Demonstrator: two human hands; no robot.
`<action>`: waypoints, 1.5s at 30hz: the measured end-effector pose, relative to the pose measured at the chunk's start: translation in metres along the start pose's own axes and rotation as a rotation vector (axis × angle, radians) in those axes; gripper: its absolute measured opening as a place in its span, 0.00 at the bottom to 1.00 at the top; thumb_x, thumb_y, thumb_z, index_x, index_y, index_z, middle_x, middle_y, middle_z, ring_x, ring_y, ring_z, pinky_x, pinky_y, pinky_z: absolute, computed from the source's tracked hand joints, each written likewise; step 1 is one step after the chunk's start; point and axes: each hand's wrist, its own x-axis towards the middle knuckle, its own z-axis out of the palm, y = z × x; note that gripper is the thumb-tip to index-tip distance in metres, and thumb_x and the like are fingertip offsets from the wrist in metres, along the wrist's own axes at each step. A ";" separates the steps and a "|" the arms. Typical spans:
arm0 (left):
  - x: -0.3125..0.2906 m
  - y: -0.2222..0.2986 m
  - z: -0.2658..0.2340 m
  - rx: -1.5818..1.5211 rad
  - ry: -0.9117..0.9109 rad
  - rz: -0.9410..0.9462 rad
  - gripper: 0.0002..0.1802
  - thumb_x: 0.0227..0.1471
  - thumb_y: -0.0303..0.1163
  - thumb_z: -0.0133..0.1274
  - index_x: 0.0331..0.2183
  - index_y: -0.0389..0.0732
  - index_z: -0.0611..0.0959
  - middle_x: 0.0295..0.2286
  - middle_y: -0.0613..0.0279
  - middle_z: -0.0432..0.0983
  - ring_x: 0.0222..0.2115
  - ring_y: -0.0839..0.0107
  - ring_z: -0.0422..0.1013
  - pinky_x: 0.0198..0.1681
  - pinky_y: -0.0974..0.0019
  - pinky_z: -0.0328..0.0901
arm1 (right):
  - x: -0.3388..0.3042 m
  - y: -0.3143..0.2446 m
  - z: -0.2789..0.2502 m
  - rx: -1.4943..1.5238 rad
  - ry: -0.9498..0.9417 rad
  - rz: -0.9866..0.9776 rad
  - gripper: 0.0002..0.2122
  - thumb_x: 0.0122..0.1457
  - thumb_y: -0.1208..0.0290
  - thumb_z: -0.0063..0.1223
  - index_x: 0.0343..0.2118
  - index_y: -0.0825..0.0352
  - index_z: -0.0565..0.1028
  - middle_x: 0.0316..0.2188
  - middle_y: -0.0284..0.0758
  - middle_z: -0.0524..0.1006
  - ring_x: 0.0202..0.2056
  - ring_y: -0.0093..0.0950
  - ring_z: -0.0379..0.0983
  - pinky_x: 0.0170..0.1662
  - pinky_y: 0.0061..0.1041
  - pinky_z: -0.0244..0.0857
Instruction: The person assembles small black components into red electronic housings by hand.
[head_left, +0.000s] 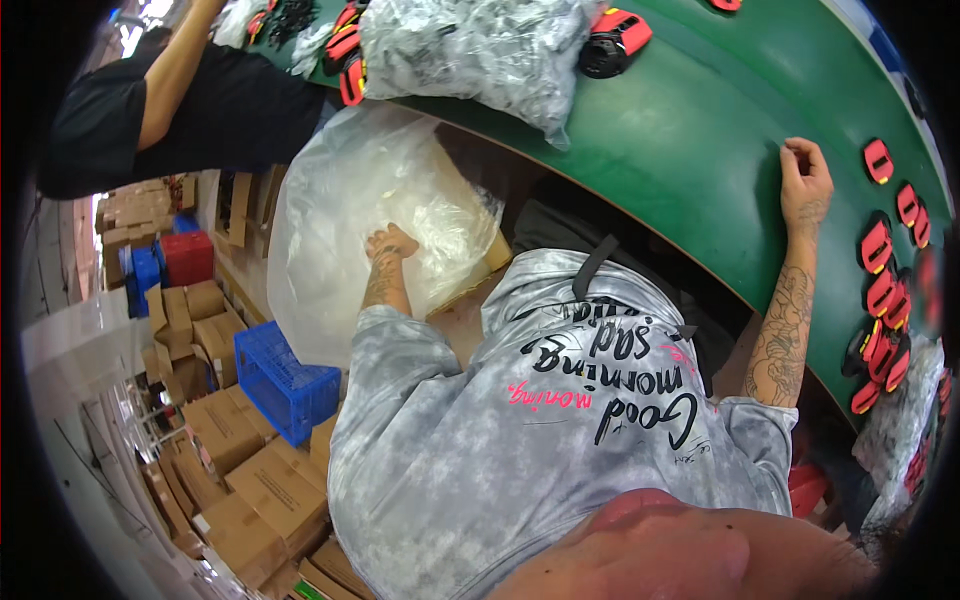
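My left hand (391, 243) is down in a large clear plastic liner bag (315, 265), over crumpled clear plastic inside it. Its fingers are curled, and what they grip, if anything, is hidden. The liner hangs over the rim of a cardboard box (492, 258) beside the table. My right hand (805, 180) rests closed above the green tabletop (690, 140), fingers bent toward the thumb, with nothing seen in them. Nearest to it lies a red-and-black plastic part (878, 161), with several more like it, such as one red part (876, 245), piled along the right side.
A big bag of grey plastic-wrapped pieces (480, 55) lies on the table's far side, beside a red-and-black part (614, 43). A co-worker's arm (175, 75) is at the upper left. A blue crate (287, 382) and cardboard boxes (280, 490) stand on the left. Another plastic bag (900, 420) is at right.
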 end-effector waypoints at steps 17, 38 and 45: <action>-0.143 0.111 -0.054 0.210 0.075 0.613 0.32 0.51 0.55 0.59 0.44 0.36 0.86 0.45 0.43 0.81 0.48 0.50 0.78 0.50 0.54 0.72 | 0.005 -0.006 0.000 -0.020 -0.050 0.036 0.07 0.62 0.69 0.61 0.40 0.66 0.81 0.27 0.24 0.75 0.30 0.14 0.69 0.37 0.17 0.65; -0.191 0.019 -0.190 0.149 0.177 0.290 0.24 0.50 0.45 0.63 0.37 0.32 0.87 0.37 0.40 0.83 0.41 0.49 0.80 0.45 0.52 0.73 | 0.002 -0.014 0.003 0.031 -0.060 0.050 0.06 0.62 0.73 0.59 0.39 0.67 0.80 0.29 0.24 0.76 0.32 0.15 0.70 0.39 0.17 0.65; -0.301 0.117 -0.302 -0.354 1.040 1.255 0.08 0.54 0.28 0.54 0.31 0.36 0.86 0.30 0.46 0.82 0.32 0.47 0.78 0.38 0.53 0.72 | 0.000 -0.028 -0.001 -0.083 -0.003 -0.001 0.05 0.59 0.75 0.58 0.36 0.68 0.79 0.27 0.29 0.74 0.27 0.19 0.68 0.34 0.20 0.65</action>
